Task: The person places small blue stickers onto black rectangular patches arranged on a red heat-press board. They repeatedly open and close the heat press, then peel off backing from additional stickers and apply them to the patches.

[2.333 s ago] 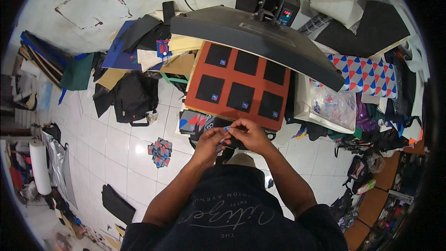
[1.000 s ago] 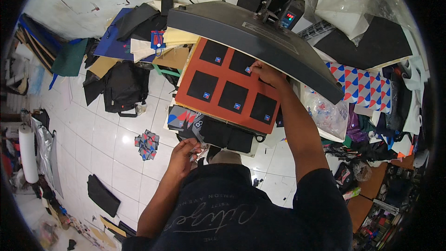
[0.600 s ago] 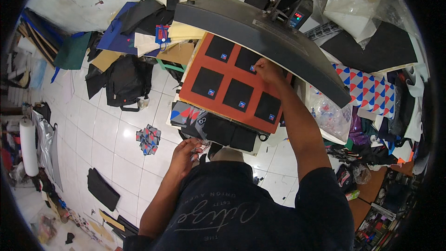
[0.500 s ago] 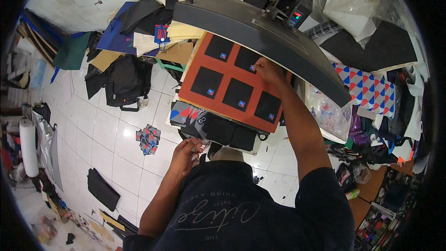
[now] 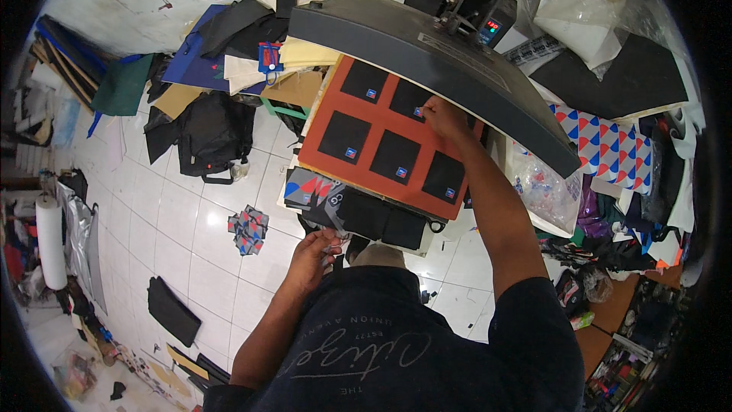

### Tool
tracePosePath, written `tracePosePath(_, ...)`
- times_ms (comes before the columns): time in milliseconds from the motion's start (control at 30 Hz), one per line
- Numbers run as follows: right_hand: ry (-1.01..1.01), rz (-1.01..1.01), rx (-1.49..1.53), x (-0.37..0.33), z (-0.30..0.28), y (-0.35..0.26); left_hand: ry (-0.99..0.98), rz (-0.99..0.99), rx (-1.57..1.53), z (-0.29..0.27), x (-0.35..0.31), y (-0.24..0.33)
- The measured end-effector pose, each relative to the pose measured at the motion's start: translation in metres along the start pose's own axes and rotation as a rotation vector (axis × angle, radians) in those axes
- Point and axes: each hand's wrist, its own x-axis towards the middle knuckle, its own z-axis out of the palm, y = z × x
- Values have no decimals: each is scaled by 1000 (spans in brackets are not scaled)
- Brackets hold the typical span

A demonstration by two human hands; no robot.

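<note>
Several black fabric squares [image 5: 345,132] lie on the orange-red pad [image 5: 366,126] of a heat press, each with a small blue-and-red emblem near its lower right corner. My right hand [image 5: 444,117] is closed in a pinch over the far middle square [image 5: 406,96], right beside its emblem [image 5: 418,111]. Whatever those fingertips hold is too small to make out. Close to my body, below the pad's front edge, my left hand [image 5: 311,257] has its fingers pinched together around something pale and thin that I cannot identify. A folded black cloth stack [image 5: 366,214] lies close by it.
The press's dark grey upper plate [image 5: 435,69] is raised and slants over the pad's far right. Printed grey pieces [image 5: 309,187] lie at the front left; more [image 5: 248,230] sit on the tiled floor. A black bag [image 5: 213,133] lies left, a plastic bag [image 5: 541,187] right.
The whole view has shifted slightly to the right. My right hand stays at the far middle square, and my left hand keeps its pinch near my body.
</note>
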Motion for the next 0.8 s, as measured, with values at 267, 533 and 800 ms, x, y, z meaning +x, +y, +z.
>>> tracePosePath(267,3,-46,5,2,-3,-3,12,-11,25,0,0,0)
tracePosePath(533,67,-29,-1,0,-4,-8,-6,-4,22,-2,1,-1)
tracePosePath(800,318,-183,-90,2,9,20,-4,4,46,2,2,-1)
